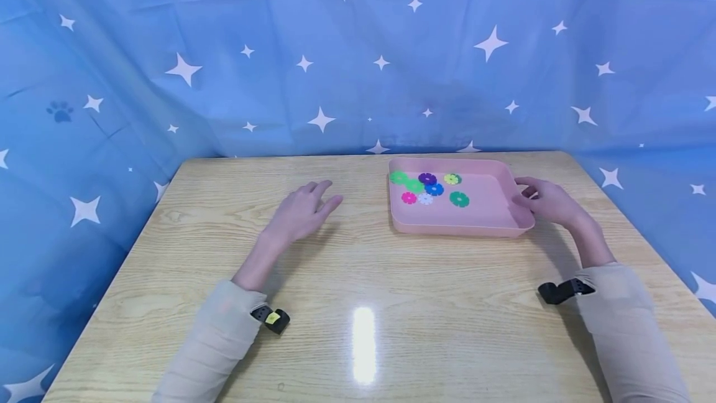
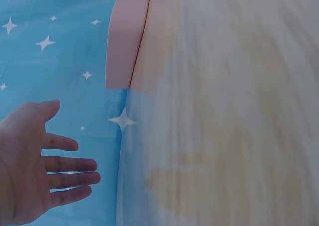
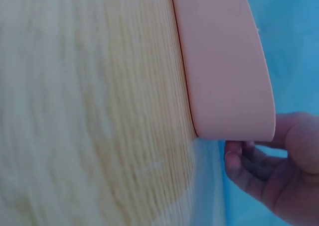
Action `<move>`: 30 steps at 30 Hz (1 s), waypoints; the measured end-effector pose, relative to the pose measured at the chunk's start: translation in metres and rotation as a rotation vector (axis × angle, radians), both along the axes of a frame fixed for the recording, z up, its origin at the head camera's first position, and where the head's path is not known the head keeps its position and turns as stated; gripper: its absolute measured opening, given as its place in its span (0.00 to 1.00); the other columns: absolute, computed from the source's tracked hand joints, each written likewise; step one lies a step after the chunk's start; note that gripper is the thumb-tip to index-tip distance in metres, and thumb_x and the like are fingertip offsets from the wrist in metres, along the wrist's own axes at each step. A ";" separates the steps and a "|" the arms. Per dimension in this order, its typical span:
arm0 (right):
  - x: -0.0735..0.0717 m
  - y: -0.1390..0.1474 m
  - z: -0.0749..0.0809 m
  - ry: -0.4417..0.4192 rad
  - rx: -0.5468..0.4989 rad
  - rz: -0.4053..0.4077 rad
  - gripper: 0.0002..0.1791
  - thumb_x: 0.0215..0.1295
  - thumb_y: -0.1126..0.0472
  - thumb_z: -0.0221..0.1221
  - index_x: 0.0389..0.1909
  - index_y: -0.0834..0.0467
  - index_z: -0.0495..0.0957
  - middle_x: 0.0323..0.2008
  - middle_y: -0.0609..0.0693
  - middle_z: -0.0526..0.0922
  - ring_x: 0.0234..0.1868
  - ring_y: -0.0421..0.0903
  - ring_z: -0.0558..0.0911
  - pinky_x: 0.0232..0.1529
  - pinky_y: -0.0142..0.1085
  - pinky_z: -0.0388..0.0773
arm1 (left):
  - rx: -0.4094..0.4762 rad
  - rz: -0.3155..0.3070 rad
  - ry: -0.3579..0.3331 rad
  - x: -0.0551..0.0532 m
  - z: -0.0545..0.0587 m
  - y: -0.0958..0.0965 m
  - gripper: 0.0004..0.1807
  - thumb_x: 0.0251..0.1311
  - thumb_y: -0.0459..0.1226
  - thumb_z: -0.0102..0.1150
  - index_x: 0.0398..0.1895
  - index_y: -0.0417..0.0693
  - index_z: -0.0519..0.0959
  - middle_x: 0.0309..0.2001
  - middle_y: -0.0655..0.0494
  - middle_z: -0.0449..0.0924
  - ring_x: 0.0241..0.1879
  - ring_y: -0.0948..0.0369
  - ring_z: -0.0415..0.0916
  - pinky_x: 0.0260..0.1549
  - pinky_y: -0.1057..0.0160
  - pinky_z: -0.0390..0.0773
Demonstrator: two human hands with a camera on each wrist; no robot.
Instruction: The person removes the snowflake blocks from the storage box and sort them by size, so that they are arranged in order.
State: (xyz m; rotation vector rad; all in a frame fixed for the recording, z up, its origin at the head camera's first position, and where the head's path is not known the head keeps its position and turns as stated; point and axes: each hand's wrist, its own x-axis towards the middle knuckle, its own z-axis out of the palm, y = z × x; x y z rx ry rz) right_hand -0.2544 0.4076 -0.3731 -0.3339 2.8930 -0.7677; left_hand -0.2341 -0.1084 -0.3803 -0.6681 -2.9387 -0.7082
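A shallow pink tray [image 1: 486,222] rests on the table with several notched, flower-shaped plastic discs in its left half, among them a purple disc [image 1: 427,178], a blue disc [image 1: 434,189] and a pink disc [image 1: 409,198]. My right hand [image 1: 550,203] grips the tray's right wall. In the right wrist view the thumb passes over the rim while the curled fingers [image 3: 244,176] lie against the outside. My left hand [image 1: 302,211] hovers left of the tray, holding nothing, its fingers extended and spread in the left wrist view.
The wooden table [image 1: 335,278] reaches back to a blue curtain [image 1: 268,30] with white stars. A dark green disc [image 1: 460,199] lies apart from the cluster of discs. Both wrists carry small black cameras, such as the left wrist camera [image 1: 274,319].
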 end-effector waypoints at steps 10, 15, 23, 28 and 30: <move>0.001 -0.001 -0.005 -0.013 -0.059 0.004 0.31 0.76 0.62 0.54 0.71 0.76 0.58 0.41 0.63 0.78 0.34 0.44 0.76 0.31 0.33 0.73 | 0.075 -0.051 -0.039 0.000 0.004 0.028 0.35 0.78 0.56 0.37 0.72 0.39 0.67 0.67 0.40 0.72 0.61 0.45 0.74 0.61 0.46 0.72; 0.004 -0.006 -0.006 0.013 -0.081 0.007 0.30 0.75 0.63 0.55 0.70 0.76 0.59 0.41 0.62 0.78 0.35 0.43 0.75 0.31 0.32 0.73 | 0.110 -0.084 -0.047 0.000 0.007 0.043 0.34 0.78 0.56 0.38 0.71 0.40 0.68 0.65 0.42 0.74 0.59 0.49 0.76 0.59 0.49 0.74; 0.006 -0.011 -0.008 -0.004 -0.093 0.008 0.30 0.76 0.62 0.54 0.71 0.75 0.58 0.40 0.61 0.77 0.33 0.43 0.74 0.30 0.32 0.72 | 0.155 -0.139 -0.027 -0.003 0.008 0.065 0.29 0.78 0.51 0.45 0.69 0.39 0.70 0.61 0.42 0.76 0.57 0.52 0.76 0.56 0.53 0.76; 0.007 -0.014 -0.008 -0.018 -0.076 0.009 0.31 0.77 0.62 0.53 0.71 0.76 0.57 0.40 0.60 0.77 0.34 0.43 0.74 0.31 0.32 0.71 | 0.157 -0.167 0.000 -0.004 0.007 0.079 0.27 0.77 0.47 0.49 0.68 0.39 0.71 0.62 0.45 0.75 0.58 0.54 0.75 0.59 0.56 0.74; 0.007 -0.015 -0.007 -0.023 -0.080 0.012 0.31 0.77 0.62 0.53 0.71 0.76 0.56 0.40 0.60 0.77 0.34 0.43 0.74 0.31 0.33 0.72 | 0.158 -0.169 -0.001 -0.005 0.008 0.084 0.26 0.76 0.47 0.50 0.68 0.39 0.71 0.60 0.45 0.76 0.57 0.54 0.75 0.59 0.56 0.74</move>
